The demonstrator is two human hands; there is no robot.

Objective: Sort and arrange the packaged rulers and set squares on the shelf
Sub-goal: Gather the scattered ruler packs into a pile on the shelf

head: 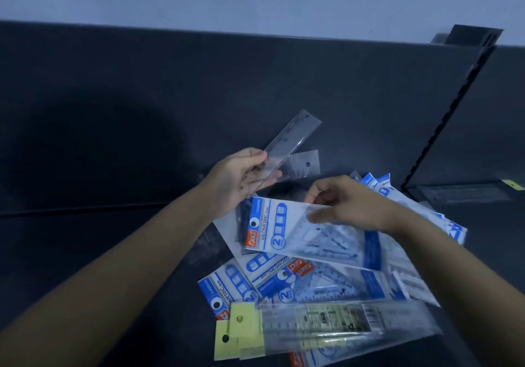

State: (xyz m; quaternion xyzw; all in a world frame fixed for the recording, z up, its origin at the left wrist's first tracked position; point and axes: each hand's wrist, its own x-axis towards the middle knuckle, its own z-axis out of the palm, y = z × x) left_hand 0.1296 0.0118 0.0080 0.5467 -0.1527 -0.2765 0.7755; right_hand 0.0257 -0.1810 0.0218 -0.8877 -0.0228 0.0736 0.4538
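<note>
A: Status?
B: Left hand (pixel 238 180) is gripping a clear ruler (pixel 289 145) above the shelf (pixel 113 253); right hand (pixel 349 203) is pinching a set-square pack (pixel 306 233) over the pile.
A: Risk?
B: Slick sleeves are likely sliding; pile could scatter.

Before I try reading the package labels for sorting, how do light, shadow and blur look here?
Head view: dim, bluish light; a broad shadow darkens the shelf at left; the right hand is motion-smeared; the set square pack it holds reads "GEOMETRIC"; the left hand holds a clear ruler sleeve with mild glare.
</note>
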